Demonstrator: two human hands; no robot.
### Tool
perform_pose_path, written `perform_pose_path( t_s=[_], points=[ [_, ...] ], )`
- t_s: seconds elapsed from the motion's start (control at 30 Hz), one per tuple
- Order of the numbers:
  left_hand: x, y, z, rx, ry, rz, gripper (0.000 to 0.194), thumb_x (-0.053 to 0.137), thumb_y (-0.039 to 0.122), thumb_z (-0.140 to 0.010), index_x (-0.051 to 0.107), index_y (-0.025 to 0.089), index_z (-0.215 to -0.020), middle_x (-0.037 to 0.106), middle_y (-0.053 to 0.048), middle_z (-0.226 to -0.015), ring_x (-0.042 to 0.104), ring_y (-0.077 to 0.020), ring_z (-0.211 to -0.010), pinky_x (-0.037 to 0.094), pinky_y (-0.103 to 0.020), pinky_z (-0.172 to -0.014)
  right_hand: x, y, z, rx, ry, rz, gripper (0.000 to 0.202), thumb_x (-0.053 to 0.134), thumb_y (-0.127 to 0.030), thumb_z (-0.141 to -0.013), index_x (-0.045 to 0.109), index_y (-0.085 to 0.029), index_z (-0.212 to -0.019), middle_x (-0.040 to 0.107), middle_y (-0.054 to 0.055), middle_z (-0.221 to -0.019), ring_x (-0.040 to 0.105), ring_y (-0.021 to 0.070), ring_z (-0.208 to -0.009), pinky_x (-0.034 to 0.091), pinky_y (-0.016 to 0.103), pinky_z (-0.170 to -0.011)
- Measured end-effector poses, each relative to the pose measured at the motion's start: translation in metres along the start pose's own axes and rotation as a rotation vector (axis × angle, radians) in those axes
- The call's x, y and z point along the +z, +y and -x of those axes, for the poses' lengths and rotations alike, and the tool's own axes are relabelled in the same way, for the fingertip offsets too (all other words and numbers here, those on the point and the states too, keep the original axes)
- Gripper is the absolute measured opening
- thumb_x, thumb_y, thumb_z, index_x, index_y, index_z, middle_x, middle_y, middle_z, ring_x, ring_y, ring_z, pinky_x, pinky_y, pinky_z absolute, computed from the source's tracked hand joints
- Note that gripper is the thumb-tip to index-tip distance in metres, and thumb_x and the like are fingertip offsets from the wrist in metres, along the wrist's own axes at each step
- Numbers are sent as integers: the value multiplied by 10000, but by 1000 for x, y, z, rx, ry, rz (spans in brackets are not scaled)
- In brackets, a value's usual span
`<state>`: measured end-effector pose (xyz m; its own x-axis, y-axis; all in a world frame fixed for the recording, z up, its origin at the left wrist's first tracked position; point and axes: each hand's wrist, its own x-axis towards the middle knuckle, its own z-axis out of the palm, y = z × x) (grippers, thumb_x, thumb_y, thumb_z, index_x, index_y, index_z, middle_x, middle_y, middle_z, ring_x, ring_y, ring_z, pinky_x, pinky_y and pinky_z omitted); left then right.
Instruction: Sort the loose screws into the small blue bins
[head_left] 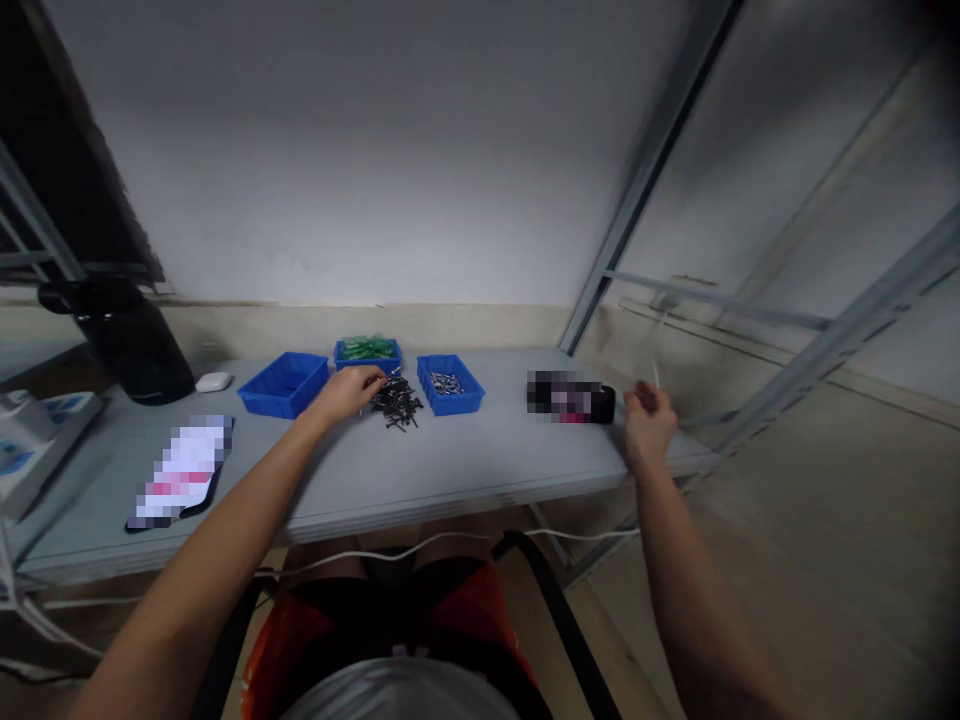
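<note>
Beside a pile of dark screws (397, 403) on the grey table, my left hand (352, 390) is closed in a pinch; a small shiny piece shows at its fingertips, too small to name. My right hand (649, 415) is raised at the table's right end, fingers pinched together, with a thin whitish strip above them that is blurred. Just left of it lies a dark object (600, 403), partly pixelated. A blue tray (459, 403) holds small silver parts, another blue tray (367, 368) behind the pile holds green pieces, and a third blue tray (266, 404) stands to the left.
A phone (184, 470) with a lit, pixelated screen lies at the left, near a white case (213, 382) and a black bottle (135, 345). A power strip (45, 455) sits at the far left. Metal frame posts (600, 290) rise at the right. A white cable (390, 555) hangs below the table edge.
</note>
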<state>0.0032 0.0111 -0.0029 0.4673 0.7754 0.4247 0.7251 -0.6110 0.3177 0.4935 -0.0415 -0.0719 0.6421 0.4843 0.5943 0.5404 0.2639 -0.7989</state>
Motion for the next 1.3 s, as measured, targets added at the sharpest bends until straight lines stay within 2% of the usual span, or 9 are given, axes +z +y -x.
perform_pose_path(
  t_s=[0.03,0.1,0.17,0.3,0.47,0.73,1.0,1.17,1.3],
  points=[
    [0,0,0,-2,0,1,256,468,289,-909,698,183,-947,696,-69,-838,580,-178,-708,391,-284,-652,1,-17,6,-98,74,78,376,533,-425,-806,611,-222,-1113,622,116,-1146,589,287,-1098,437,515,-999],
    [-1,0,1,-3,5,1,245,478,284,-903,703,194,-940,697,-68,-830,580,-180,-695,395,-283,-649,13,-57,23,-263,6,156,307,498,-403,-838,639,-219,-1040,642,122,-1067,605,284,-1025,474,494,-945],
    [-1,-1,1,5,26,-8,242,482,286,-902,703,197,-942,701,-70,-843,587,-181,-700,400,-281,-653,41,-100,43,-402,-235,143,268,479,-375,-863,650,-219,-999,656,112,-1016,614,259,-964,483,455,-927],
    [-3,-2,2,-31,43,-41,218,498,280,-898,697,196,-932,707,-67,-860,607,-190,-729,403,-278,-655,126,-172,77,-681,-675,25,247,479,-324,-914,645,-213,-1060,653,101,-1055,581,260,-1047,446,438,-973],
    [-3,-5,3,-74,51,-93,206,507,280,-898,695,199,-918,708,-72,-857,629,-215,-775,423,-284,-675,199,-204,106,-845,-891,-15,260,448,-280,-959,623,-209,-1137,638,97,-1115,559,239,-1097,418,410,-1009],
    [1,-10,0,-39,65,-29,210,507,277,-890,696,186,-907,708,-71,-863,622,-195,-765,450,-292,-709,202,-179,123,-892,-905,143,256,425,-253,-973,636,-212,-1113,666,86,-1064,589,242,-1022,436,415,-959],
    [-1,4,-4,-25,253,225,191,548,297,-873,687,167,-889,717,-54,-900,629,-176,-805,494,-295,-770,202,-189,132,-738,-902,94,222,444,-274,-972,654,-212,-1011,671,83,-1001,589,238,-978,454,384,-876],
    [1,14,-3,18,265,274,191,554,291,-870,688,157,-891,717,-62,-909,630,-175,-818,499,-290,-769,202,-192,140,-700,-981,37,187,462,-261,-960,642,-211,-954,670,73,-948,604,221,-919,461,363,-837],
    [-2,12,-4,-28,315,271,189,559,297,-871,682,158,-903,713,-59,-906,623,-178,-808,494,-292,-748,201,-192,132,-635,-930,-40,175,474,-269,-945,638,-205,-940,680,64,-950,611,203,-892,459,334,-825]
  ],
)
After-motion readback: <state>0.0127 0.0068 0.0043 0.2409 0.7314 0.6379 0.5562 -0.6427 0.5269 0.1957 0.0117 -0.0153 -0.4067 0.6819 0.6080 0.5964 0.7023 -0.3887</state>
